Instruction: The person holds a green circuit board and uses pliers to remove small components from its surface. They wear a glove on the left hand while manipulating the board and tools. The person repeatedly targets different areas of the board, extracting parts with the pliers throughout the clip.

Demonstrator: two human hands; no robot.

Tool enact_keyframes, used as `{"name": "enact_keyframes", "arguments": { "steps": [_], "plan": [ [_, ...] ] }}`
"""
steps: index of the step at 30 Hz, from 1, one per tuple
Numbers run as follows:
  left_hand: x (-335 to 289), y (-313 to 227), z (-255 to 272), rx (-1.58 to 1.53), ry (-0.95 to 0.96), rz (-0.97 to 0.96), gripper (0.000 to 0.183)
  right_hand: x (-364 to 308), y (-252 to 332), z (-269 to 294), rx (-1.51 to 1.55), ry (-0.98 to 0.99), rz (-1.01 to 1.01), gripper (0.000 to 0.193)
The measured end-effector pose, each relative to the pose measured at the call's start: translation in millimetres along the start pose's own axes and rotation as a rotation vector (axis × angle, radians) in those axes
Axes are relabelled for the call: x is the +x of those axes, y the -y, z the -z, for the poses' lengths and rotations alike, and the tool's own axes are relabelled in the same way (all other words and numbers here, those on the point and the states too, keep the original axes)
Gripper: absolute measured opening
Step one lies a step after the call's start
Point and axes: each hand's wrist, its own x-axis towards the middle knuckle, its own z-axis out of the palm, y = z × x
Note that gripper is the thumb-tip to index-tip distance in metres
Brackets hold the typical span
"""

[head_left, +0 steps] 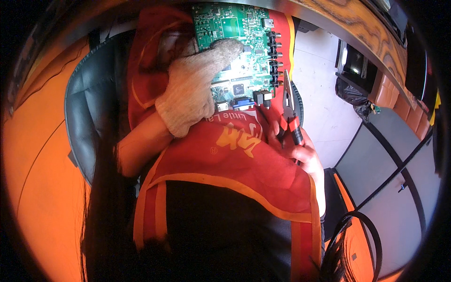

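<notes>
A green circuit board (230, 28) is held over the red apron (235, 162) by the left hand (197, 87), which is covered in beige knit and closed on the board's left side; part of the upper face is covered by it, and whatever lies beneath the board is hidden. A row of black connectors (275, 58) is set along the right edge, and a blue port (243, 103) is seen at the near edge. By the bare right hand (300, 148), the red-and-black handles of a pair of pliers (289, 110) are gripped in curled fingers. The pliers are pointed away from the body, their tip just beside the connectors; whether these are touched cannot be made out. A dark padded chair (91, 101) is seen at the left, and a wood-grained surface (364, 23) at the upper right.
</notes>
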Motion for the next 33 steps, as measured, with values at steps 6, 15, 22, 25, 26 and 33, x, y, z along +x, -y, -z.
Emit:
{"name": "enact_keyframes", "arguments": {
  "steps": [6, 15, 22, 25, 26, 33],
  "plan": [
    [4, -5, 0, 0.147, 0.087, 0.002, 0.036, -7, -10, 7, 0.167, -0.048, 0.078, 0.054],
    [-5, -12, -31, -0.030, 0.133, -0.081, 0.022, -7, -4, 11, 0.076, -0.013, 0.141, 0.064],
    [1, -5, -35, 0.020, 0.238, 0.003, 0.021, -12, -3, 8, -0.959, -0.412, 0.198, 0.058],
    [5, -8, -26, 0.496, 0.256, -0.349, 0.021, -13, -5, 8, -1.782, -0.731, 0.366, 0.054],
    [7, -10, -20, 0.818, 0.265, -0.626, 0.021, -14, -5, 8, -1.793, -0.830, 0.360, 0.051],
    [12, 1, -12, 0.022, 0.192, -0.026, 0.025, -34, 6, 12, -1.727, -0.974, 0.445, 0.057]
  ]
}}
